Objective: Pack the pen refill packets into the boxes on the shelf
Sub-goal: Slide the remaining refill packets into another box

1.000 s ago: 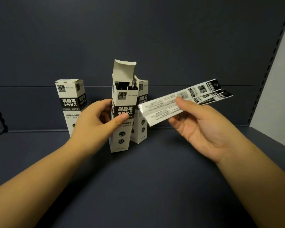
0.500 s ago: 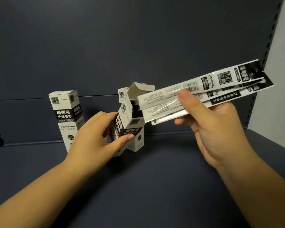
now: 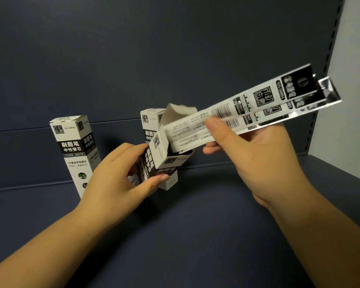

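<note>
Your left hand grips the open white-and-black cardboard refill box, thumb along its lower face and fingers curled behind it, tilted so its mouth faces right, above the dark blue shelf. Your right hand pinches a bundle of long, flat, white-and-black plastic pen refill packets, thumb on top and fingers beneath, with their near ends just inside the box's mouth and their far ends fanned out up to the right.

The main risk, as I judge it, is that fan. At least two packets lie offset from each other, so if you push now, one may slide in while another catches on the rim or on the raised white lid flap and buckles. You are holding them near the middle, which leaves a long unsupported tail; thin film like this is likely to bend rather than drive straight.

Dark contents already show inside the mouth, so the box may be partly filled, and new packets could jam against what is there.

Two more tall white-and-black boxes stand close by: one closed box well to the left, another right behind the box you hold. If your left hand swings while you steady the tilt, it could knock the rear one over.

Line up the packet ends and keep the flap clear.
</note>
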The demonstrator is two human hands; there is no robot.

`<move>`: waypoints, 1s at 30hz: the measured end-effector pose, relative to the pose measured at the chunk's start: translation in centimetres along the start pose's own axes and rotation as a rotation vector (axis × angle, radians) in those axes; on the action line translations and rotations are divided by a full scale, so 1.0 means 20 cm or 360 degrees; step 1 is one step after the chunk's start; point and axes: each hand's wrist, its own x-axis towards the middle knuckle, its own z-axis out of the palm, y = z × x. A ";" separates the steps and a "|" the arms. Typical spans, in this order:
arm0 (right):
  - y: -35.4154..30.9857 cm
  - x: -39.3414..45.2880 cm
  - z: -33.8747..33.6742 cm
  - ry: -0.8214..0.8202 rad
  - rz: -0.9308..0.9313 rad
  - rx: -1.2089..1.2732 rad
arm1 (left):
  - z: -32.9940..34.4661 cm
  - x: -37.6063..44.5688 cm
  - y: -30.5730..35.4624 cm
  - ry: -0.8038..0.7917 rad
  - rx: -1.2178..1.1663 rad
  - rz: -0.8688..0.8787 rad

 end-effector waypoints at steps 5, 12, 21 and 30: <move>-0.01 0.01 -0.03 -0.0080 0.0041 -0.0148 | 0.00 0.00 0.01 -0.0006 -0.0011 -0.0009; 0.01 -0.01 0.01 -0.0284 0.0252 -0.0450 | 0.00 -0.01 0.08 -0.0084 0.0173 0.0169; 0.02 -0.02 0.05 -0.0170 0.0345 -0.0322 | 0.01 0.00 0.10 -0.0044 0.0223 0.0149; 0.04 -0.02 0.09 -0.0032 0.0436 -0.0463 | 0.01 -0.02 0.12 0.0028 0.0162 0.0075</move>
